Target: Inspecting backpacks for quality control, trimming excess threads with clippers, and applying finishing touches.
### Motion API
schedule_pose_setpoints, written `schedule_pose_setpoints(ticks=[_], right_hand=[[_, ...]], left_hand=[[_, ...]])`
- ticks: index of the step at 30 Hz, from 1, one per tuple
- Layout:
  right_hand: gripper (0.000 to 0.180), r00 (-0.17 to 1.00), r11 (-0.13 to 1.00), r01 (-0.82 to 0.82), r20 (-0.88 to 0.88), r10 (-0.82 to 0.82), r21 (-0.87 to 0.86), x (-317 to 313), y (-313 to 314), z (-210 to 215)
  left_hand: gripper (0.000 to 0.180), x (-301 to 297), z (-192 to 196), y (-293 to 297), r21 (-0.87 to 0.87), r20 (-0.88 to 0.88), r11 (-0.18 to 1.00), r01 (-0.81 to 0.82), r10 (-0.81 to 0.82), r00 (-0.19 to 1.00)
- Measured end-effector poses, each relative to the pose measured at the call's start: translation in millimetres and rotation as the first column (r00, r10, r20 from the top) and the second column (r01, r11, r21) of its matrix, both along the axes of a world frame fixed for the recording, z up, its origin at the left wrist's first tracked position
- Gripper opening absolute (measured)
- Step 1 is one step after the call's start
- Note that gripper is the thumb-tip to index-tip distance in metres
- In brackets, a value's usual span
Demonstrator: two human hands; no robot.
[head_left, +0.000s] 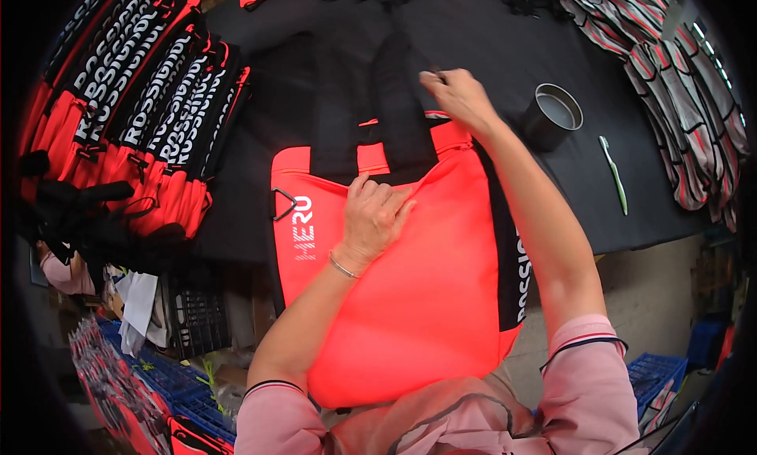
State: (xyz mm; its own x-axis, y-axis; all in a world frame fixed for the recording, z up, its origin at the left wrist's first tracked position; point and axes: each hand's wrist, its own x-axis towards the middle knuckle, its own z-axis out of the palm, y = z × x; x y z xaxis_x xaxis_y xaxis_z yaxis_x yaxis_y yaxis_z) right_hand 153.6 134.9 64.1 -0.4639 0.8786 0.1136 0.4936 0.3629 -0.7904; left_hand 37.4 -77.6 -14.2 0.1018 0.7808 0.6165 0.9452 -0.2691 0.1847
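A bright coral-red backpack (410, 297) with black side panels and white lettering lies before me, its lower end against my lap. My left hand (374, 214) is closed at its upper edge, the fingertips curled over the red fabric beside the black opening. Two broad black straps (335, 116) stretch away from the top of the bag across the dark table. Beyond the bag's top right corner is my right hand (459, 96), raised with its fingers pinched together. Something small and dark shows at those fingertips, too little to name.
On the right of the black-covered table (505, 29) stand a dark metal cup (552, 112) and a green-and-white toothbrush (613, 175). Stacked red-and-black bags (150, 116) fill the left. Grey fabric pieces with red trim (670, 100) lie far right. Blue crates (177, 384) sit below.
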Motion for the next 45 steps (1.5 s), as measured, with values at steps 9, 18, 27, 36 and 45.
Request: schedule_pose_setpoints(ticks=[9,18,27,36,45], right_hand=[[0.034,0.914,0.899,-0.05,-0.384,-0.134,-0.435,-27,-18,-1],[0.038,0.947,0.967,-0.186,-0.23,0.224,0.174,31,-160,-22],[0.029,0.652,0.973,-0.172,-0.758,-0.006,-0.156,89,-204,34],[0.013,0.904,0.958,-0.234,-0.399,0.152,-0.167,115,-237,25],[0.02,0.814,0.324,-0.53,-0.577,-0.065,-0.784,72,-235,-47]], left_hand=[[0.019,-25,-11,10,-0.105,0.487,0.976,-0.189,0.216,0.846],[0.07,-86,117,32,0.302,0.905,0.925,0.229,-0.202,-0.374],[0.04,-10,130,-50,-0.115,0.944,0.835,0.538,-0.076,0.321],[0.04,45,77,-119,-0.337,0.92,0.645,0.686,0.071,0.385],[0.033,39,53,-126,-0.12,0.644,0.919,0.375,-0.216,0.734]])
